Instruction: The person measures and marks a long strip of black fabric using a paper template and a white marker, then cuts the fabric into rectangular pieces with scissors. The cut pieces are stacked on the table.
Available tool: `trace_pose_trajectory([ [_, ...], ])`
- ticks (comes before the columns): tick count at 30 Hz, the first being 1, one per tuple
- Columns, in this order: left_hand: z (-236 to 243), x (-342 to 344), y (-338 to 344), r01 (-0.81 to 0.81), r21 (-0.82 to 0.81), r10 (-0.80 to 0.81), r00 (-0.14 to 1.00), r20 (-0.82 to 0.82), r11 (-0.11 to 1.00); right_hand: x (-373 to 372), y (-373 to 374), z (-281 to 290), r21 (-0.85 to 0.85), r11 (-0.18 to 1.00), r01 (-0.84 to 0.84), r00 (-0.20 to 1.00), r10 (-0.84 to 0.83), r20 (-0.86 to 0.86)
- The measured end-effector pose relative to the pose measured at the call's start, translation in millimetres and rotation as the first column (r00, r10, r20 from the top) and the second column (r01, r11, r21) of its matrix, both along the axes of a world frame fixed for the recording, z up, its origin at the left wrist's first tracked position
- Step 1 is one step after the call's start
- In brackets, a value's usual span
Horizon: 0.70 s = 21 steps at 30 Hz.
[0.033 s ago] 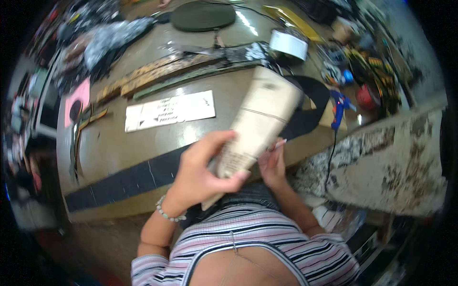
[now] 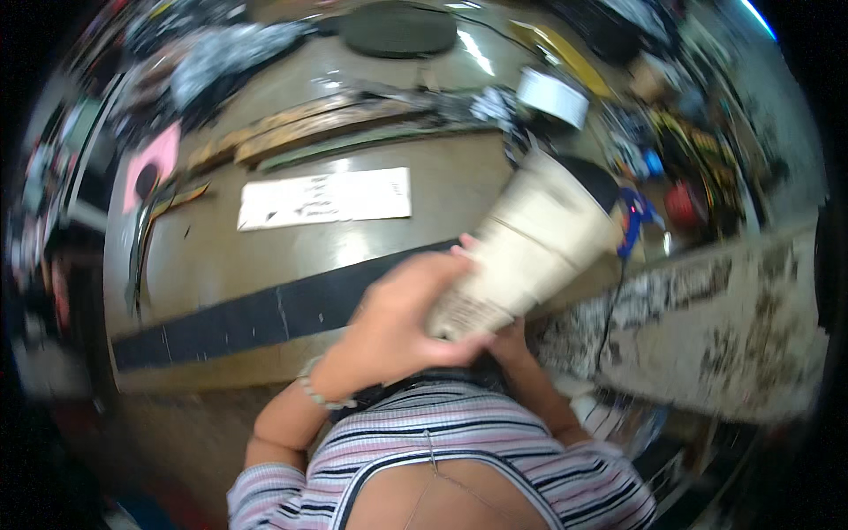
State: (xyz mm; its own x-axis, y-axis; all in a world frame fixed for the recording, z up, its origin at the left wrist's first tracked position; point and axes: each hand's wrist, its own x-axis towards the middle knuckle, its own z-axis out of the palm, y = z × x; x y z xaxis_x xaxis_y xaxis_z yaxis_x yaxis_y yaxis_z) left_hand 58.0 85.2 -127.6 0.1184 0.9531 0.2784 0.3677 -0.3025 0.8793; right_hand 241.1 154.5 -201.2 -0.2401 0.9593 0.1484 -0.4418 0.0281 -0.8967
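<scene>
Cream card (image 2: 534, 234) has tilted rightward, clamped by left grip (image 2: 402, 309); right grip (image 2: 507, 340) mostly hidden, I can't tell.

Cannot see most of the right hand (image 2: 511, 341) behind the cream card (image 2: 530, 238); cannot confirm contact between them. Cannot read the blurred writing (image 2: 475, 315) on the card or the white sheet (image 2: 371, 196). Cannot trace the dark strip (image 2: 238, 325) behind the left hand (image 2: 402, 318) and card. Cannot see the striped shirt (image 2: 424, 420) beyond the lower edge.
</scene>
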Motion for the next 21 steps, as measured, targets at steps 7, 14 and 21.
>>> trace_pose_trajectory([
  [7, -35.5, 41.6, 13.3, 0.030, 0.383, 0.070, 0.967, -0.245, 0.923, 32.7, 37.0, 31.6, 0.318, 0.947, 0.044, 0.997, -0.061, 0.044],
  [14, -89.9, 20.8, 12.2, -0.421, 0.237, 0.467, 0.611, -0.639, 0.875, 77.7, 72.5, 74.4, 0.384, 0.916, -0.118, 0.964, 0.013, 0.266],
  [21, -89.2, 10.0, -3.8, -0.352, 0.133, 0.376, 0.844, -0.382, 0.926, 82.9, 75.8, 5.7, 0.524, 0.848, -0.076, 0.498, -0.423, 0.757],
])
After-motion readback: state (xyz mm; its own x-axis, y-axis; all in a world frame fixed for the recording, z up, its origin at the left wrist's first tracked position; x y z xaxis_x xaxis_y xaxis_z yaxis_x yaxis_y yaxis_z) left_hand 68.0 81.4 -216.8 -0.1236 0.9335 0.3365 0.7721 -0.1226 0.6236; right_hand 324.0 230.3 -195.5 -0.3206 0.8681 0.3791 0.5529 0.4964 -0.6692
